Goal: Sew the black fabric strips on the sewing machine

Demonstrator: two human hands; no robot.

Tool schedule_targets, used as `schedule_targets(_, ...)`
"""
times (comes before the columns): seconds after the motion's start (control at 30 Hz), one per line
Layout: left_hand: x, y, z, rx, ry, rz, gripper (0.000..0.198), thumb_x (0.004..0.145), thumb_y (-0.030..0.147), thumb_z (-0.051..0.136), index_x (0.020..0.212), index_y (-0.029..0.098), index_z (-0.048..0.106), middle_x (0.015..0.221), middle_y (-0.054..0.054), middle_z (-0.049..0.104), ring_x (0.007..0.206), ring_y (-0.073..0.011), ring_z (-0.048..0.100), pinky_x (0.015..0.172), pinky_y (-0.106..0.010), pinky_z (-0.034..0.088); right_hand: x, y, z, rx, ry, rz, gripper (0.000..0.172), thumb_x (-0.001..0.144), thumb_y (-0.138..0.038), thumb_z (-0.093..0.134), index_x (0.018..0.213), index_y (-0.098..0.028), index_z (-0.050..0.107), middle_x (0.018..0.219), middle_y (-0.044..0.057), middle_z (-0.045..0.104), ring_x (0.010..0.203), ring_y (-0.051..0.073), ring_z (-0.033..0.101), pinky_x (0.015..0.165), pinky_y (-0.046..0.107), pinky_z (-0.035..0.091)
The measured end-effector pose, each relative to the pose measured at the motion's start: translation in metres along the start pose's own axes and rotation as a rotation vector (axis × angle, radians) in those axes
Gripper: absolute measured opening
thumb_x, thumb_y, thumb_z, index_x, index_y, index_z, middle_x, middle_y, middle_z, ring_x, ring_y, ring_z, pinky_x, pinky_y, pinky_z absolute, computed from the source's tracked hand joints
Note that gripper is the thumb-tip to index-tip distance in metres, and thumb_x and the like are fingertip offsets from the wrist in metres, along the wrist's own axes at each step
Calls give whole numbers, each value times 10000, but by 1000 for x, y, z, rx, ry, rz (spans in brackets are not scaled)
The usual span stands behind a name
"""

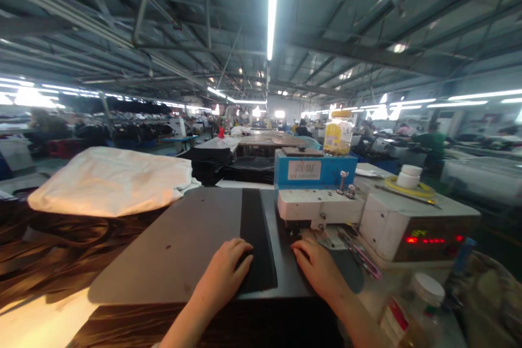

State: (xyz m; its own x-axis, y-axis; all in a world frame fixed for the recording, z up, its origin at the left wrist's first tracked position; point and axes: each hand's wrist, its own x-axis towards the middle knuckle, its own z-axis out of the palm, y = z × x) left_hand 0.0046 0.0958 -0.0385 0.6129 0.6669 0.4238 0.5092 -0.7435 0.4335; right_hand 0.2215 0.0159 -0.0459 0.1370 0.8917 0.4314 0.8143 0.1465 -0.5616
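Black, flat fabric strip lies near to far on the grey metal worktable. The left hand, fingers loosely bent, covers its near left edge. The right hand, fingers part-curled, sits near the white metal machine head. Whether either grips anything cannot be determined.

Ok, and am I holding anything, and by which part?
Your left hand lies open over an edge of the black strip, no grip visible; whether your right hand pinches anything can't be told.
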Motion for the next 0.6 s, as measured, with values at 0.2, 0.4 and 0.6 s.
schedule_targets(0.2, 0, 1, -1, 48, -19, -2, 195, 835, 266, 401, 890, 212, 579, 916, -47, 563, 864, -187, 513, 805, -339, 407, -3, -4, -1, 20, -17, 10, 233, 813, -186, 385, 861, -179, 612, 858, 58, 604, 852, 164, 548, 759, 267, 393)
schedule_targets(0.4, -1, 2, -1, 54, -39, -12, 198, 836, 284, 408, 912, 221, 579, 933, -47, 558, 880, -187, 515, 804, -332, 414, -4, -6, -2, 7, -21, 8, 223, 817, -175, 394, 866, -178, 611, 851, 51, 602, 843, 157, 545, 758, 262, 392)
schedule_targets(0.6, 1, 7, -4, 26, -61, -1, 211, 833, 307, 418, 907, 222, 595, 912, -50, 557, 868, -185, 520, 804, -329, 419, -21, -11, -2, 36, 22, -16, 234, 843, -226, 371, 883, -188, 599, 834, 53, 592, 808, 159, 545, 738, 266, 404)
